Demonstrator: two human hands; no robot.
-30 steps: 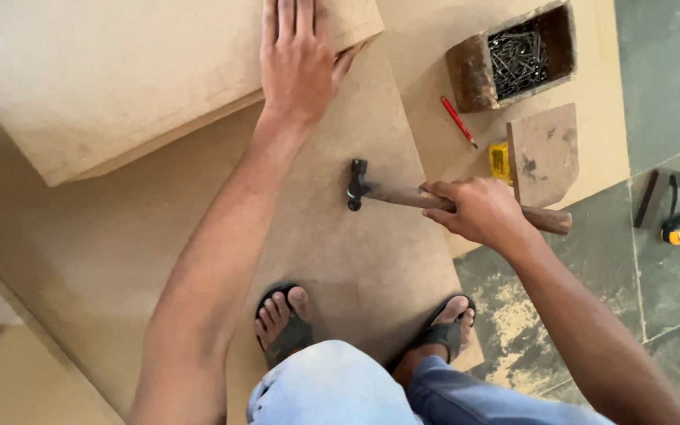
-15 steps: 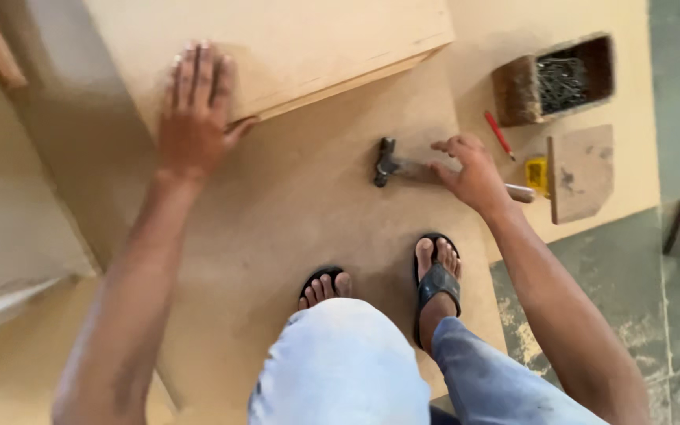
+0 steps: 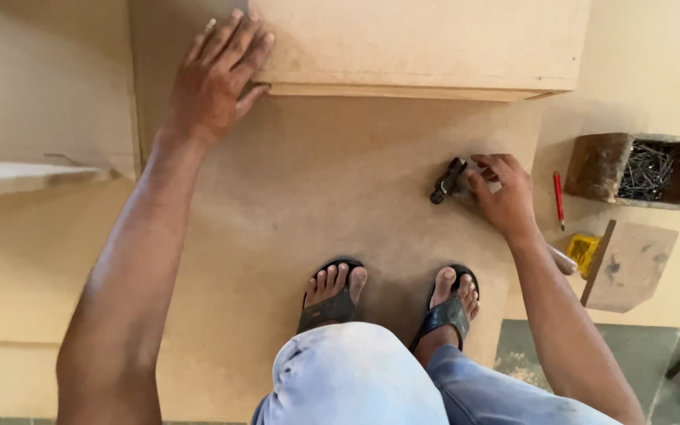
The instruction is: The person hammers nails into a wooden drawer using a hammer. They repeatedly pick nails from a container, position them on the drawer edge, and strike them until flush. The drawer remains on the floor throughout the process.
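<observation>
Head view, left hand (image 3: 214, 79) fingers spread flat on smooth fibreboard box (image 3: 423, 43), right hand (image 3: 501, 197) fingers curled round dark metal hammer (image 3: 449, 179)

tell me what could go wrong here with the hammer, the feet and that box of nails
The hammer lies on the board under the right hand, just ahead of feet in open sandals; if it slips or swings low, bare toes could be struck. The left hand rests on the corner of the wooden box, so fingers might get pinched if it shifts. The open nail box could spill loose nails near the feet.
</observation>
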